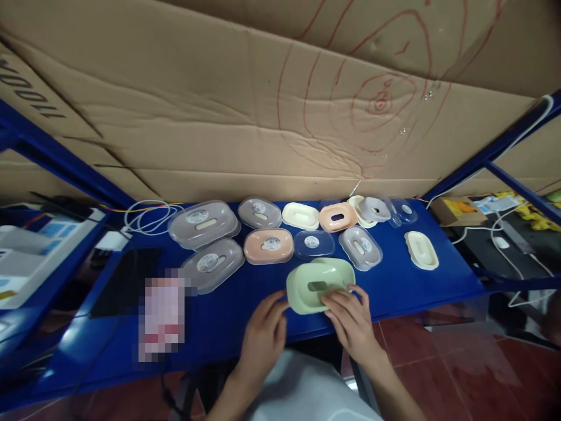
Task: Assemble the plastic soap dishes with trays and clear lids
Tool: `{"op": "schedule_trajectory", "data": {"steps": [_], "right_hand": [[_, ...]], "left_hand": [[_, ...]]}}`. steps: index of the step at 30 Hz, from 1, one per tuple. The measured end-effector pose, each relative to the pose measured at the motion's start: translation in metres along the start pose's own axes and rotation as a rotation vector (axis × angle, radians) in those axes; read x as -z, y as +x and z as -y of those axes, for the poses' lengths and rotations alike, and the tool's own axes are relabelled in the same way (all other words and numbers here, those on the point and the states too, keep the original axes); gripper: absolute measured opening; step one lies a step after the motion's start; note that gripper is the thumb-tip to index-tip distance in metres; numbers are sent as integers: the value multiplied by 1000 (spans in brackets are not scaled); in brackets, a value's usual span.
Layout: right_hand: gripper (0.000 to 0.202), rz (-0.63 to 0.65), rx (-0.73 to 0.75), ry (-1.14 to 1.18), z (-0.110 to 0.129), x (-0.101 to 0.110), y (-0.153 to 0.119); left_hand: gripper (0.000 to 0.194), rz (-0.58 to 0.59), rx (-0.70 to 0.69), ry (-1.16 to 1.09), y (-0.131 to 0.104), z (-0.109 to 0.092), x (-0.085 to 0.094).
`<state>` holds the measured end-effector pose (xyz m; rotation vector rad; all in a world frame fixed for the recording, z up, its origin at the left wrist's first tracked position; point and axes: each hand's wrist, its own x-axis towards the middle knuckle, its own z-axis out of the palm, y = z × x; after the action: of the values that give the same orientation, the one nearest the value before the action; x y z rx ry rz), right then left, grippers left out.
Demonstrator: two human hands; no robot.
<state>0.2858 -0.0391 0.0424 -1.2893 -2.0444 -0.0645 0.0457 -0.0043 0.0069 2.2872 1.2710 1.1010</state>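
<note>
A pale green plastic dish (302,299), oval with a slot in its middle, is tilted above the front of the blue table. My right hand (350,316) grips its front right edge, fingers reaching over the rim to the inside. Close by its left end is my left hand (265,327), fingers bent and apart, the fingertips at or just touching the rim. Behind the dish lie a clear lid (314,248) with a round label, a grey lidded box (362,252) and a peach lidded box (268,250).
Large grey boxes (204,228) stand at the left. Along the back are a cream dish (300,221) and a peach dish (339,222); another cream dish (421,251) sits at the right. A cardboard wall (197,105) rises behind the table (407,292). A white cable (149,217) lies coiled.
</note>
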Motion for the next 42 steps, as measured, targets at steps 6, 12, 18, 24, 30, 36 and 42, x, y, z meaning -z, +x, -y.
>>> {"op": "schedule_trajectory", "data": {"steps": [6,12,18,24,30,36,42], "right_hand": [[16,218,242,56,33,-60,5],[31,316,170,-100,-25,-61,91],[28,629,-142,-503,-82,-64,196],[31,570,-158,-455,-92,-56,214],[26,226,50,-283,-26,-28,114],[16,347,265,-120,35,-63,21],[20,119,75,82,18,-53,23]], "left_hand": [[38,21,-32,148,-36,19,55],[31,18,-110,290,-44,24,44],[28,-73,-99,234,-27,25,33],[34,-248,-5,135,-41,19,50],[36,-411,151,12,-56,28,59],[32,-272,96,1,-36,36,51],[30,9,-105,166,-33,43,41]]}}
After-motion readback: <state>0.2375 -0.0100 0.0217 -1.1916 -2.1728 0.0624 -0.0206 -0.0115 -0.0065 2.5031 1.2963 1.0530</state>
